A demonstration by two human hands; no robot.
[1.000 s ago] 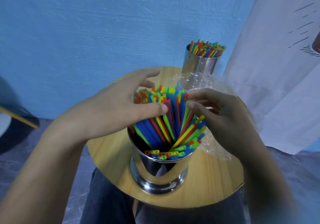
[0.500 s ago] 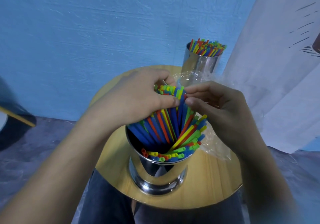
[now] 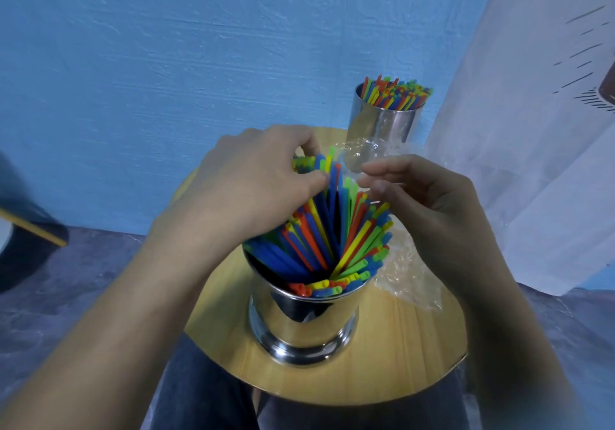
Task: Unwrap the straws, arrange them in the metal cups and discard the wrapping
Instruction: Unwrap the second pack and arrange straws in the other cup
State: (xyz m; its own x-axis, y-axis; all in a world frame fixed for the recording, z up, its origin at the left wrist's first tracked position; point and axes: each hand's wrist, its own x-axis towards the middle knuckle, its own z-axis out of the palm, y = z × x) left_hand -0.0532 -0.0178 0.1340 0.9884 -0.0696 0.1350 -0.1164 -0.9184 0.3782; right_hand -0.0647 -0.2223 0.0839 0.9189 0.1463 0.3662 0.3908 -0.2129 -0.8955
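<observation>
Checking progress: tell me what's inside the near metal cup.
Blue, orange, yellow and green straws fan out inside the near metal cup. The left hand grips and covers some tops; the cup's bottom is hidden.

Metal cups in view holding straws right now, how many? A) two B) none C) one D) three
A: the near cup, whose straws the left hand grips, and the far cup behind it both hold coloured straws.
</observation>
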